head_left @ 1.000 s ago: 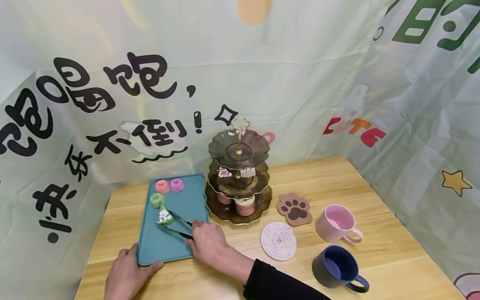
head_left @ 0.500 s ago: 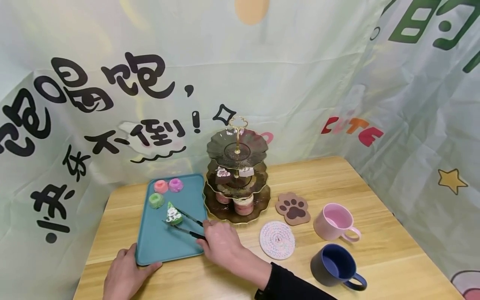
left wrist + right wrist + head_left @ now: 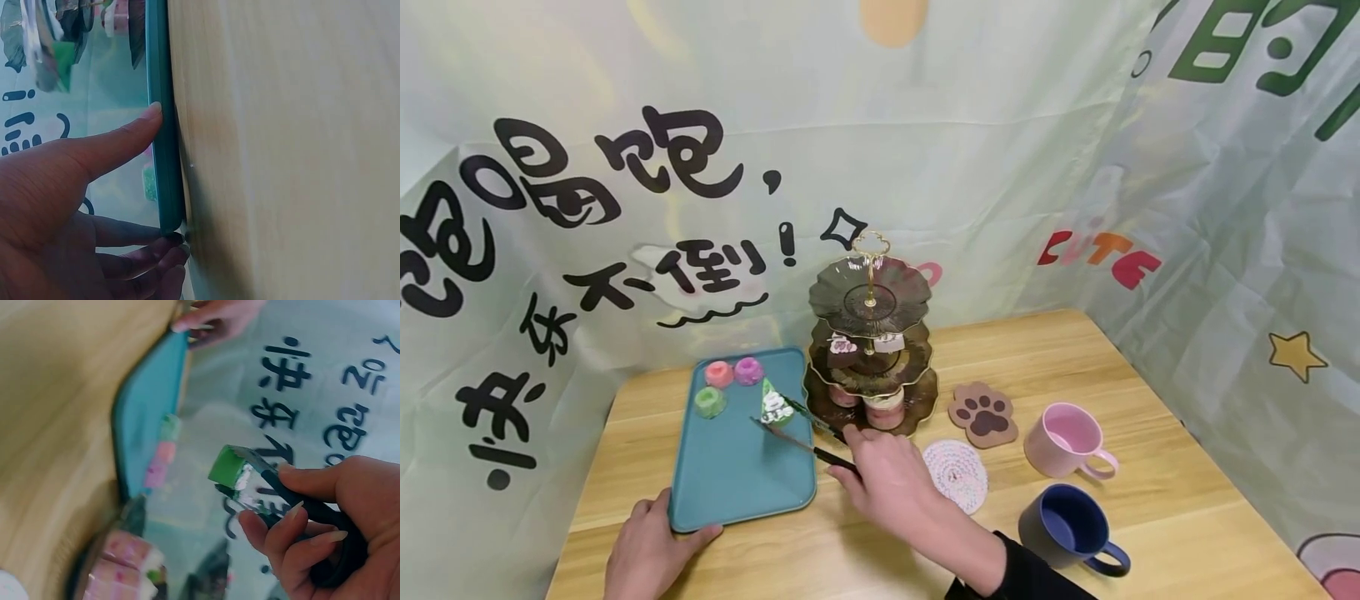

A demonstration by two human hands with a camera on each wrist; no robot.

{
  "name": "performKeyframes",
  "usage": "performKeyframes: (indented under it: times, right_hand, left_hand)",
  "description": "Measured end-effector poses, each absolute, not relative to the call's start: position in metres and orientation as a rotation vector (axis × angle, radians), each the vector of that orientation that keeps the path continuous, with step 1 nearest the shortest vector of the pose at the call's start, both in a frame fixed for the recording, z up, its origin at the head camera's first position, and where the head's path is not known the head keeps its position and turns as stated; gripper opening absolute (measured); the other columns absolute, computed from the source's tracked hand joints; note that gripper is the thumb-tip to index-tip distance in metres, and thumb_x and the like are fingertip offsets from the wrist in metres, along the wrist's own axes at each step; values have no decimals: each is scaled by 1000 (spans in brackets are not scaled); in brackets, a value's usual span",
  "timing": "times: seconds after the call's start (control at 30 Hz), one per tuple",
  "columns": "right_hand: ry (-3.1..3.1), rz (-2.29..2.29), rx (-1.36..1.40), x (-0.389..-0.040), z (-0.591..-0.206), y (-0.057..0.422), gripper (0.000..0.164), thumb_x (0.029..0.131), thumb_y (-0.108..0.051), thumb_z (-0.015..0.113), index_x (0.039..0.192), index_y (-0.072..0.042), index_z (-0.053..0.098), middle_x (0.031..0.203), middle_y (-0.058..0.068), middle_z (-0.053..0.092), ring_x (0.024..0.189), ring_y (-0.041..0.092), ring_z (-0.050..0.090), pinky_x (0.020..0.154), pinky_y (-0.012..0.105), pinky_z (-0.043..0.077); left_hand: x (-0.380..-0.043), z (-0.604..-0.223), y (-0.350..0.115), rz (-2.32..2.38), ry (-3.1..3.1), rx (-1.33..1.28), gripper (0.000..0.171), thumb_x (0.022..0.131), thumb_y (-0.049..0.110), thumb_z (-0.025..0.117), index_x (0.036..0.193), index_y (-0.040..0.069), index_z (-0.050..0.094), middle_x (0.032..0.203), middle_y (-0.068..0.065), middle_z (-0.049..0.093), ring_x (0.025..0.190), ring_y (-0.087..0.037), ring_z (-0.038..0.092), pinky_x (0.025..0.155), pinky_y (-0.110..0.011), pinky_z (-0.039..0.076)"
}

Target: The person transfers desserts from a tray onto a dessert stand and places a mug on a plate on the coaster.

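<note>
My right hand (image 3: 898, 483) grips a pair of black-handled tongs (image 3: 832, 458). Between the tong tips is a green toy cake slice (image 3: 777, 406) with white topping, lifted over the tray's right side, as the right wrist view also shows the slice (image 3: 226, 467) up in the air. At the near-left corner of the blue tray (image 3: 737, 479), my left hand (image 3: 647, 546) holds on, its thumb (image 3: 128, 140) against the front edge and its fingers around the left side. Pink, purple and green small ring-shaped cakes (image 3: 710, 402) sit in the tray's far-left corner.
Right beside the tray stands a three-tier dark cake stand (image 3: 870, 296) with cakes on its lower two tiers. Farther right lie a paw-shaped coaster (image 3: 982, 414) and a round woven coaster (image 3: 958, 475), then a pink mug (image 3: 1056, 446) and a dark blue mug (image 3: 1052, 529).
My right hand has carried the cake slice in the tongs up and to the right, from beside the green ring cake toward the stand. My left hand has stayed at the tray corner.
</note>
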State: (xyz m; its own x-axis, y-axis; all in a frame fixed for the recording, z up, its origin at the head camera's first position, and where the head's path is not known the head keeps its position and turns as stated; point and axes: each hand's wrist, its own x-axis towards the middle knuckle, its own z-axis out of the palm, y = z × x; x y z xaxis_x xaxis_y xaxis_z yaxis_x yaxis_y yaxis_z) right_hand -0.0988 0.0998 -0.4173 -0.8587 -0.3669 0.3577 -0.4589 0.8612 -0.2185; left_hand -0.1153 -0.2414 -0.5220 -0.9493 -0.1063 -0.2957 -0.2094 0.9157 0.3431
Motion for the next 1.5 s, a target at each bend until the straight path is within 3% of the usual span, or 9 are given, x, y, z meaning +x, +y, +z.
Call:
performKeyframes:
  times: [0.2,0.43,0.63,0.7,0.77,0.9,1.07,1.27,1.5]
  right_hand:
    - [-2653,516,606,-89,-399,121,39,92,-33,85,113,-2,71,76,5,70,60,21,66,46,35,48]
    - [-2642,521,512,-89,-383,146,31,91,-30,86,100,-6,69,73,1,64,57,18,61,48,34,44]
    - [-2677,511,446,-92,-380,163,47,93,-31,84,120,5,73,81,12,74,58,24,65,52,40,52]
    - [-2694,502,409,-93,-380,169,45,93,-32,85,119,2,74,77,11,72,57,24,64,50,40,50]
    - [-2708,494,375,-93,-380,174,41,92,-34,85,116,-2,75,73,7,68,56,22,61,47,40,47]
    - [-2729,460,354,-94,-380,182,29,92,-35,85,97,-11,70,63,-4,53,53,16,52,56,44,46]
    - [-2722,392,375,-97,-383,187,31,92,-34,85,95,-8,68,62,-4,50,55,20,55,71,56,52]
    - [-2722,406,362,-100,-387,193,33,91,-31,87,84,-11,61,66,-2,49,65,25,56,65,49,49]
    - [-2753,507,307,-102,-384,199,36,91,-27,87,78,-15,55,68,-2,45,56,17,43,50,32,36]
  left_hand:
    - [-115,-524,-242,540,2788,-251,126,75,74,84,145,-22,42,114,-37,56,103,-47,62,90,-64,53]
    - [-114,-525,-243,540,2767,-262,129,74,76,83,145,-22,41,115,-38,55,104,-48,61,91,-64,53]
    - [-114,-526,-246,544,2769,-264,130,72,77,83,145,-22,41,116,-39,55,104,-49,61,91,-64,53]
    - [-114,-526,-246,550,2772,-257,131,71,79,83,145,-22,41,115,-38,55,103,-49,61,90,-64,53]
    - [-114,-526,-246,555,2771,-256,132,71,79,82,145,-22,41,115,-38,56,103,-48,61,90,-64,53]
    - [-113,-525,-246,545,2763,-269,132,71,79,82,145,-22,41,116,-39,55,105,-50,60,91,-64,53]
    - [-113,-525,-246,535,2752,-280,132,72,78,83,146,-22,40,117,-40,54,106,-50,60,92,-64,53]
    - [-115,-526,-245,550,2767,-266,130,72,78,83,145,-21,41,115,-38,55,104,-48,61,91,-64,53]
    - [-117,-526,-244,566,2790,-243,133,70,80,83,147,-20,41,113,-36,56,101,-46,61,88,-63,53]
